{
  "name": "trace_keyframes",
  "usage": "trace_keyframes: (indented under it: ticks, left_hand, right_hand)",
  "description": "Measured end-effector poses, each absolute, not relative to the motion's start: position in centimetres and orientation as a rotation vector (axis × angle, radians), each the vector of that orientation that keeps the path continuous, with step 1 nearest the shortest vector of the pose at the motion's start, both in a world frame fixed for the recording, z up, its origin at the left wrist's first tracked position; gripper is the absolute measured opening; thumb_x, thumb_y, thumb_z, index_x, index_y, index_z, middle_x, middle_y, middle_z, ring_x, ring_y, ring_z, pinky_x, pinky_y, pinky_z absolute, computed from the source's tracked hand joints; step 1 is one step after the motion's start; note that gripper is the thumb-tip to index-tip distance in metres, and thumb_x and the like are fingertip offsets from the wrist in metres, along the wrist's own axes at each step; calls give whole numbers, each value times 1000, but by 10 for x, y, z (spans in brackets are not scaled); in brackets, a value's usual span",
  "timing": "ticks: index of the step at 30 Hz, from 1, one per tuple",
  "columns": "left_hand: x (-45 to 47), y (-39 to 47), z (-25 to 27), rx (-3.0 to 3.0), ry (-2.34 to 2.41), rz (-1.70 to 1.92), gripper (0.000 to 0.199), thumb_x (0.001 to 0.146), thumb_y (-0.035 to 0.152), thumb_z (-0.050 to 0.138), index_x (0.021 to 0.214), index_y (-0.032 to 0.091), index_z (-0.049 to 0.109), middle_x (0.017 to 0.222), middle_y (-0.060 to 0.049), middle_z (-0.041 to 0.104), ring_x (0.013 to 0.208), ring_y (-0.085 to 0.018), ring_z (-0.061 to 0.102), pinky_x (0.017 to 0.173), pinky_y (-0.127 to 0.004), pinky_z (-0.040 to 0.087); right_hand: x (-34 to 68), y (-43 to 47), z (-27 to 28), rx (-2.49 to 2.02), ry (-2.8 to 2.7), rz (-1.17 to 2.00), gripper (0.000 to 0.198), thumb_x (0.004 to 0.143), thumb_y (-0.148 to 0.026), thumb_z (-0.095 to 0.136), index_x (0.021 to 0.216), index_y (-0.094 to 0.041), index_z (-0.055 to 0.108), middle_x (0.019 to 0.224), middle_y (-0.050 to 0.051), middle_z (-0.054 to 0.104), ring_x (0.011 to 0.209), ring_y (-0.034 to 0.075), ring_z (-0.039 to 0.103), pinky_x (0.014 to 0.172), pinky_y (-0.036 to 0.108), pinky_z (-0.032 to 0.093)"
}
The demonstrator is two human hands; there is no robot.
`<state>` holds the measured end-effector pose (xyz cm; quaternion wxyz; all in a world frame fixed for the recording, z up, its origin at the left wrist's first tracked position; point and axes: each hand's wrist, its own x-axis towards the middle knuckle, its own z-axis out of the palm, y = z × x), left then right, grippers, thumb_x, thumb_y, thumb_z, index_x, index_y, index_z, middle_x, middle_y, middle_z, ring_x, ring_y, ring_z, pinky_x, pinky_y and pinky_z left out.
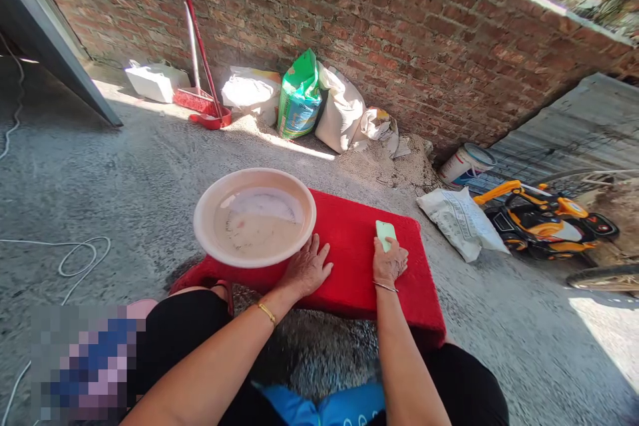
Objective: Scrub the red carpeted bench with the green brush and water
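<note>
A red cloth covers a low bench in front of my knees. My left hand lies flat on the cloth with fingers spread, close against the rim of a pale pink basin. Cloudy water with dark specks fills part of the basin, which rests on the left of the bench. Toward the right end, my right hand is closed around a pale green rectangular block pressed on the cloth. Whether it is a brush or a bar of soap, I cannot tell.
Along the brick wall stand a broom with a red dustpan, a green sack, and a white sack. A bucket and an orange toy digger are at right. A white cable lies at left.
</note>
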<state>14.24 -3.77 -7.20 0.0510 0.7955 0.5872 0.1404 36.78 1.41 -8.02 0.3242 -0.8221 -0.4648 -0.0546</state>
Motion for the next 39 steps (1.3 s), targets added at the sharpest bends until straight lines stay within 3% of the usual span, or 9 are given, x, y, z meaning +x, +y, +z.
trace_keyframes:
  ticks: [7,14,21,30,34,39]
  left_hand:
    - [142,-38,-73,2427,1805,430,52,91,47,50,137,21,55,149,-17,45,139,-34,39,109,-52,37]
    - [140,-38,-74,2413,1814,393,51,91,46,51,136,23,56,150,-16,44,139,-34,39,110,-52,36]
    - [142,-38,-71,2398,1784,393,52,91,46,51,137,23,55,150,-15,45,140,-34,38,110,-52,37]
    - [142,-36,-73,2388,1766,401,52,92,47,49,137,21,55,152,-17,42,140,-35,37,110,-53,37]
    - [143,-35,-73,2381,1762,404,52,92,47,49,138,22,54,152,-16,42,141,-35,35,109,-53,37]
    - [142,-36,-70,2373,1748,401,53,92,46,50,138,21,54,152,-16,42,141,-35,36,109,-52,38]
  right_hand:
    - [344,12,-76,-1835,-1921,-191,37,89,-50,56,111,-24,68,109,10,57,99,23,51,84,34,36]
    - [347,11,-68,-2286,-1398,-178,43,85,-53,59,114,-24,69,103,13,58,96,27,53,80,38,36]
    - [391,-2,-65,-2380,-1130,-125,50,84,-58,55,117,-23,67,104,16,58,97,31,54,80,43,37]
    - [352,-44,-68,-1835,-1812,-160,48,89,-61,48,108,-22,69,102,11,58,96,24,52,82,34,36]
    - [358,-55,-70,-1989,-1833,-228,42,88,-57,54,106,-24,71,98,10,58,92,23,52,78,33,34]
    - [405,-60,-67,-2226,-1509,-292,50,87,-61,51,106,-19,71,91,12,58,85,25,51,72,33,34]
